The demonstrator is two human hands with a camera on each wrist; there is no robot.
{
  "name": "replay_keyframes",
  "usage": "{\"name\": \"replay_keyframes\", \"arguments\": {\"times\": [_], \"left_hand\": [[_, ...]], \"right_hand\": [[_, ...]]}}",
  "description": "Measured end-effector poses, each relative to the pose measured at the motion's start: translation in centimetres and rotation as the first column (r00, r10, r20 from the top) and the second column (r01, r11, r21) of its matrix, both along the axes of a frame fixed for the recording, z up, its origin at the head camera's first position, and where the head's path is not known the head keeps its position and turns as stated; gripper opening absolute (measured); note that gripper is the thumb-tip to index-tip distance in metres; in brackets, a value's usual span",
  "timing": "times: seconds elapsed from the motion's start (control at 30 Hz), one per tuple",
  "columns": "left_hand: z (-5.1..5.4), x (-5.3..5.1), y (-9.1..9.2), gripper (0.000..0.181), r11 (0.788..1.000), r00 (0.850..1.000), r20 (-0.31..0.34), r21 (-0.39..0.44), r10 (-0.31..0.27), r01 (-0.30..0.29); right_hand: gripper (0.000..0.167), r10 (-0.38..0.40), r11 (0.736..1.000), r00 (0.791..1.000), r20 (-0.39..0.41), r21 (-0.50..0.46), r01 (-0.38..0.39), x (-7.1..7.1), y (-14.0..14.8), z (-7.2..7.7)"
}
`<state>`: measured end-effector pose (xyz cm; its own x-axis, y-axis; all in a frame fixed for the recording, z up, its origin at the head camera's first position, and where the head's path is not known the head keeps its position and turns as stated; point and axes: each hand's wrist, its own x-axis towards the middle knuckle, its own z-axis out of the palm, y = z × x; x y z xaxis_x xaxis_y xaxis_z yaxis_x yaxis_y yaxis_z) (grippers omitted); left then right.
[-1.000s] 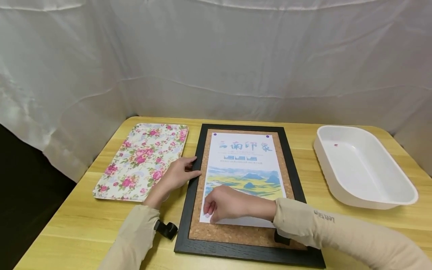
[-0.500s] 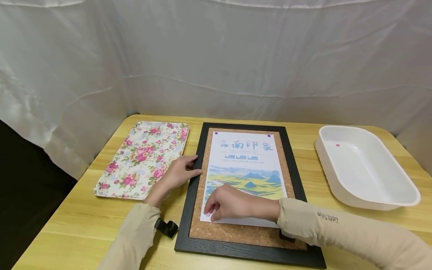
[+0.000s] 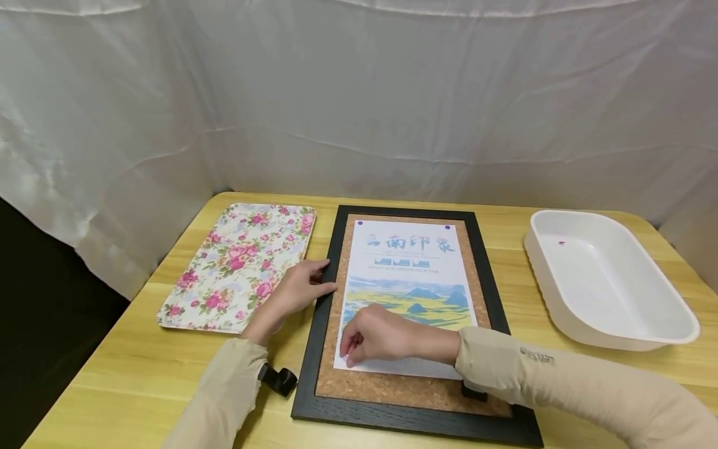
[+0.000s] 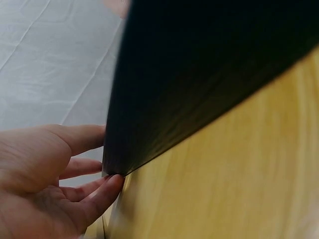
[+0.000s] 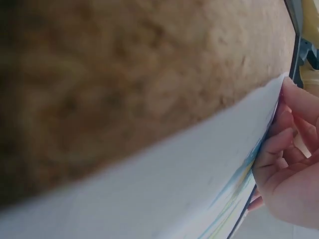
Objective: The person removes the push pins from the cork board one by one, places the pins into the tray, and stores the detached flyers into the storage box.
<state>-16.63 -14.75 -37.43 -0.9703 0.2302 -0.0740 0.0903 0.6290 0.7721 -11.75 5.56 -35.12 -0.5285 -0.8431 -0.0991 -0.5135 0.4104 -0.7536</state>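
A cork board (image 3: 415, 393) in a black frame lies flat on the wooden table. Pinned on it is a white poster (image 3: 401, 249) with a blue and yellow landscape, held by two purple push pins (image 3: 360, 222) at its top corners. My left hand (image 3: 300, 287) grips the frame's left edge, thumb on top and a fingertip low against its side, as the left wrist view shows. My right hand (image 3: 378, 333) has its thumb and finger pinched at the poster's lower left corner (image 5: 279, 82). A trace of purple shows between them, apparently a push pin, mostly hidden.
A floral tray (image 3: 235, 255) lies left of the board. On the right stands a white plastic basin (image 3: 611, 287) with a small reddish thing (image 3: 561, 243) in it. A pale curtain (image 3: 392, 125) hangs behind the table (image 3: 140, 374).
Both hands stay in nearly the same places. The right hand's fingertips shift very slightly at the poster corner, and the head view has moved a little.
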Motion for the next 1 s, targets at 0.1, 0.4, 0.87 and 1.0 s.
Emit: {"name": "replay_keyframes", "arguments": {"times": [0.1,0.4,0.87,1.0], "left_hand": [[0.06,-0.05,0.01,0.061,1.000,1.000,0.000,-0.005,0.003,-0.003],[-0.02,-0.10,0.05,0.061,1.000,1.000,0.009,-0.022,0.007,-0.007],[0.09,-0.04,0.04,0.061,1.000,1.000,0.017,-0.020,0.014,-0.013],[0.14,-0.02,0.01,0.061,1.000,1.000,0.025,-0.020,0.013,-0.012]], "right_hand": [[0.007,-0.015,1.000,1.000,-0.006,-0.010,0.015,-0.12,-0.06,0.03],[0.013,-0.093,0.995,0.995,0.045,-0.022,0.094,0.17,-0.16,0.28],[0.006,-0.019,1.000,0.999,0.050,0.017,0.018,-0.08,0.05,0.25],[0.009,-0.044,0.999,0.998,0.044,0.003,0.043,-0.05,-0.11,0.34]]}}
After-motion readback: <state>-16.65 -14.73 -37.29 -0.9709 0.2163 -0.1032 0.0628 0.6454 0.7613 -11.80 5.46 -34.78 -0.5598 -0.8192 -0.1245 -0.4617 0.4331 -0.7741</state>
